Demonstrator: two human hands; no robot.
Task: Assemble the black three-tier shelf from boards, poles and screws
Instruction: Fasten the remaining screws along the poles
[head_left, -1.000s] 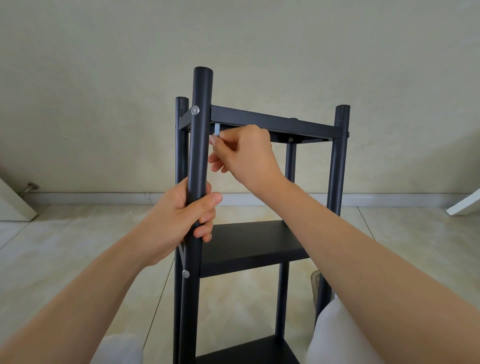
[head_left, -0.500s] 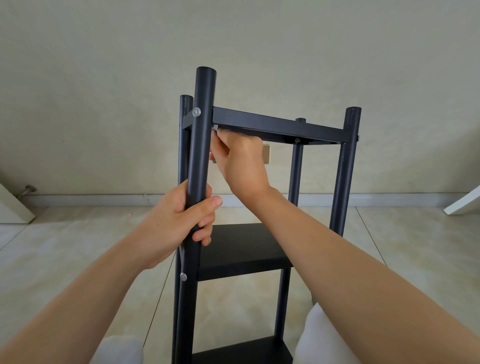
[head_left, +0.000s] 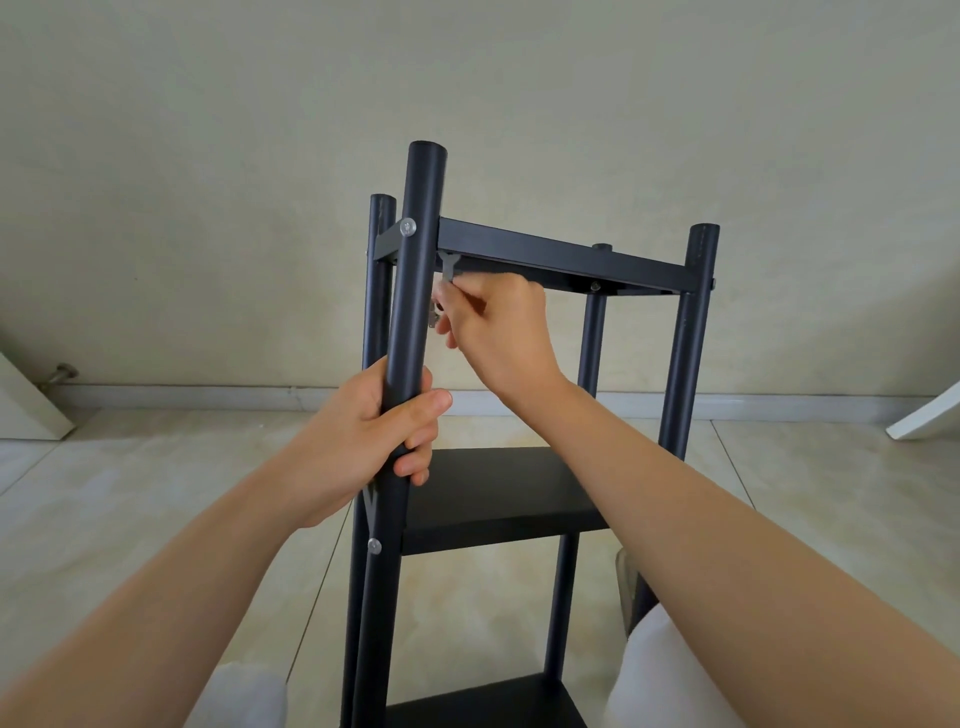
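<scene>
Black all over on the shelf (head_left: 519, 488): matte black poles (head_left: 415, 291), matte black boards. Silver screw heads (head_left: 408, 227) shine against the front pole, and a small silver-grey wrench (head_left: 448, 267) shows under the top board. Behind it, a plain pale greenish-beige wall (head_left: 208, 156), a grey baseboard (head_left: 208, 391), glossy cream floor tiles (head_left: 130, 493) with faint marbling. White trousers (head_left: 670, 675) at the bottom edge.

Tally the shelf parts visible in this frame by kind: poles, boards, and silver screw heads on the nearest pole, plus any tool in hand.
Poles: 4
Boards: 3
Silver screw heads on the nearest pole: 2
Small wrench in the right hand: 1
Total: 10
</scene>
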